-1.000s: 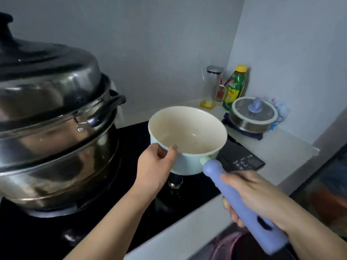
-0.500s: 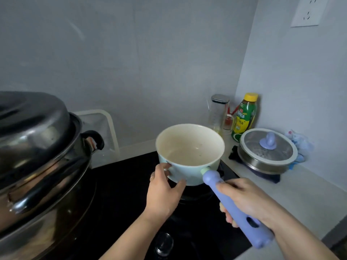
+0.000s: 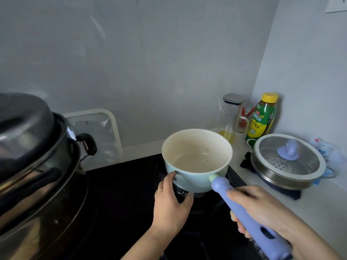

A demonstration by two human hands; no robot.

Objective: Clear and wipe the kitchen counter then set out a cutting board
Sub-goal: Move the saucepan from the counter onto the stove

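"Where is the small pot (image 3: 197, 160)?"

"Over the black stove top (image 3: 122, 194). I cannot tell if it sits on it or hangs just above. My right hand (image 3: 262, 207) wraps tight round its purple handle (image 3: 219, 184). My left hand (image 3: 170, 201) cups its side, fingers bent against it."

"What could go wrong?"

"I think it could tip, because the handle is long and the pot is all at the far end. If I swing wide it could bump the big steel pot (image 3: 37, 156) on my left."

"What is around you?"

"A pale counter (image 3: 319, 212) on my right, with a lidded pan (image 3: 287, 162) on a dark cloth (image 3: 246, 162). A green bottle (image 3: 262, 121) and a glass jar (image 3: 230, 117) stand in the corner — grey walls behind."
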